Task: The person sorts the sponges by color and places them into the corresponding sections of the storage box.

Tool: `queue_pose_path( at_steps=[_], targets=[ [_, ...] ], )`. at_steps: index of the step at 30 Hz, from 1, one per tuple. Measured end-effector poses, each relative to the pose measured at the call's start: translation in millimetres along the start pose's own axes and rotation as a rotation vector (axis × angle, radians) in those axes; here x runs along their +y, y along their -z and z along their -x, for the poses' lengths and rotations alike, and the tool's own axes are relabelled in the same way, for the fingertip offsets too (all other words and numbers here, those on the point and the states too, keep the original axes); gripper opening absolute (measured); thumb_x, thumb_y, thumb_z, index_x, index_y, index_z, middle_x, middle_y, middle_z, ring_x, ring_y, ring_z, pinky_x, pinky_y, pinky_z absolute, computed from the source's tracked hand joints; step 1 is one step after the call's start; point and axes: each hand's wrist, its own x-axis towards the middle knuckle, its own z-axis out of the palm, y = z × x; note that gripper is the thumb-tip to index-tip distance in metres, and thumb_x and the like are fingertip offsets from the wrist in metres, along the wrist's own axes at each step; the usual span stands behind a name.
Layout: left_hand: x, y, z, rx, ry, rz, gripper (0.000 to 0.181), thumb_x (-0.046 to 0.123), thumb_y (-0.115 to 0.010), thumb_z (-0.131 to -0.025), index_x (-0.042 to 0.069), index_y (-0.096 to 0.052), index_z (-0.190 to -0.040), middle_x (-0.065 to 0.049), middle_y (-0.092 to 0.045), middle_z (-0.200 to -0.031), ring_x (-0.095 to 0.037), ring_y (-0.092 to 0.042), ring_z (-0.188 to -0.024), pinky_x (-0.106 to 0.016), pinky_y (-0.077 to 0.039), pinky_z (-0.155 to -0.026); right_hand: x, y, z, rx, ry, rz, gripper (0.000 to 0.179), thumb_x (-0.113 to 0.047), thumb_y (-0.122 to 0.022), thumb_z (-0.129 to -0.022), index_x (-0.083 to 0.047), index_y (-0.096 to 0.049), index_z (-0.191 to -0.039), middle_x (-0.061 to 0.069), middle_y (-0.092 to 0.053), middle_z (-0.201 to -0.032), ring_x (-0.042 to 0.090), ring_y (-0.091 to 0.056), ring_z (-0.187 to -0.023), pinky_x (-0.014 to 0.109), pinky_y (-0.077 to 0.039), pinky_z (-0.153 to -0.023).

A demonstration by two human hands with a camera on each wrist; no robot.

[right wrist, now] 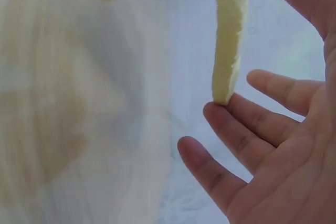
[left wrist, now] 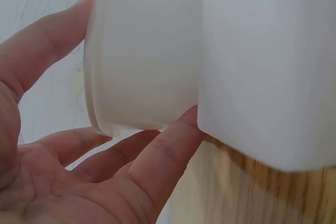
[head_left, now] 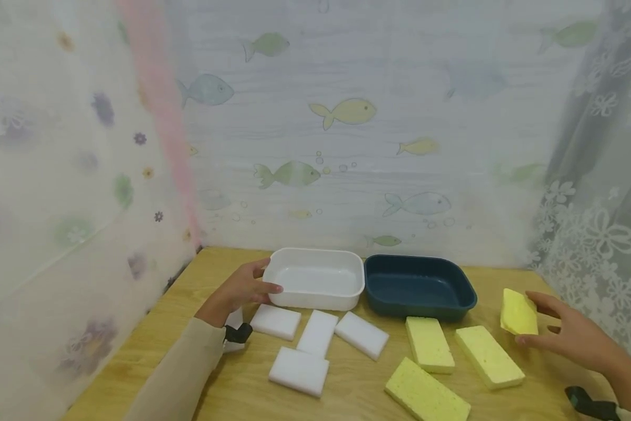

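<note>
My left hand (head_left: 247,285) grips the left end of a white tub (head_left: 315,302), a digit over its rim. In the left wrist view the thumb (left wrist: 58,30) touches the rim and the other fingers lie against the wall; a white surface with a rounded corner fills the right side. At the far right, my right hand (head_left: 573,330) holds a yellow sponge (head_left: 519,313) above the table. From the right wrist view, the sponge (right wrist: 228,40) appears edge-on between thumb and fingertips. A dark blue tub (head_left: 417,305) stands beside the white one.
Several white sponges (head_left: 299,370) lie before the white tub, one partly hidden by my left wrist. Some yellow sponges (head_left: 490,356) lie before the blue tub. The wooden table (head_left: 354,386) meets fish-patterned sheeting (head_left: 347,193) behind and floral curtains (head_left: 99,234) at the sides.
</note>
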Motion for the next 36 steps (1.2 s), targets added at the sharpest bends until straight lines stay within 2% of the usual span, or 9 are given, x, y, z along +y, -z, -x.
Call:
queue_pose_path(
  at_steps=[5, 10, 14, 19, 23, 29, 36],
  targets=[
    [0.7, -0.3, 2.5, -0.008, -0.006, -0.006, 0.101, 0.008, -0.088, -0.082, 0.015, -0.031, -0.164, -0.022, -0.045, -0.156, -0.033, -0.068, -0.114, -0.047, -0.062, -0.087, -13.3, 3.6, -10.2, 0.015, 0.001, -0.014, 0.1, -0.03, -0.08, -0.092, 0.011, -0.019, -0.159, 0.043, -0.03, -0.155, 0.059, -0.038, -0.128, 0.073, -0.048, -0.091],
    [1.0, 0.1, 3.1, -0.004, -0.009, -0.018, 0.102, 0.01, -0.089, -0.082, 0.015, -0.029, -0.164, -0.021, -0.043, -0.158, -0.034, -0.067, -0.116, -0.047, -0.062, -0.088, -29.4, 6.4, -21.0, 0.012, 0.023, -0.001, 0.096, -0.035, -0.08, -0.092, 0.005, -0.026, -0.16, 0.035, -0.036, -0.156, 0.05, -0.042, -0.13, 0.065, -0.051, -0.093],
    [-0.4, 0.5, 2.1, 0.003, -0.001, -0.022, 0.104, 0.01, -0.09, -0.081, 0.015, -0.028, -0.165, -0.022, -0.043, -0.159, -0.034, -0.066, -0.117, -0.046, -0.062, -0.088, -45.9, 5.2, -30.7, 0.021, 0.063, -0.007, 0.094, -0.038, -0.081, -0.091, 0.002, -0.031, -0.16, 0.032, -0.039, -0.155, 0.051, -0.045, -0.129, 0.067, -0.05, -0.093],
    [-1.8, 0.0, 1.3, 0.012, 0.006, -0.015, 0.106, 0.009, -0.09, -0.08, 0.013, -0.027, -0.165, -0.023, -0.042, -0.159, -0.034, -0.067, -0.116, -0.046, -0.062, -0.088, -69.3, -0.2, -44.8, 0.044, 0.107, 0.017, 0.094, -0.042, -0.083, -0.088, 0.0, -0.036, -0.158, 0.029, -0.046, -0.152, 0.049, -0.05, -0.129, 0.067, -0.051, -0.094],
    [-2.6, -1.0, 1.4, 0.01, 0.008, -0.013, 0.108, 0.01, -0.09, -0.08, 0.013, -0.025, -0.165, -0.024, -0.04, -0.16, -0.033, -0.067, -0.115, -0.046, -0.062, -0.087, -85.8, -5.3, -55.9, 0.028, 0.134, 0.007, 0.095, -0.042, -0.083, -0.088, 0.001, -0.035, -0.158, 0.029, -0.046, -0.152, 0.05, -0.049, -0.131, 0.067, -0.05, -0.096],
    [-4.9, -1.4, 0.0, 0.001, -0.005, -0.009, 0.107, 0.011, -0.09, -0.08, 0.013, -0.025, -0.165, -0.024, -0.042, -0.158, -0.033, -0.068, -0.114, -0.046, -0.062, -0.087, -101.1, -16.3, -72.7, 0.017, 0.163, -0.015, 0.099, -0.047, -0.083, -0.087, 0.001, -0.035, -0.158, 0.027, -0.044, -0.155, 0.048, -0.048, -0.133, 0.067, -0.048, -0.1],
    [-3.4, -1.1, 1.7, 0.02, -0.002, -0.029, 0.104, 0.009, -0.089, -0.082, 0.014, -0.027, -0.165, -0.024, -0.045, -0.156, -0.032, -0.069, -0.112, -0.045, -0.062, -0.087, -119.7, -29.5, -93.4, 0.007, 0.182, -0.008, 0.105, -0.055, -0.083, -0.083, -0.001, -0.036, -0.158, 0.025, -0.045, -0.155, 0.047, -0.049, -0.134, 0.067, -0.048, -0.101]
  ],
)
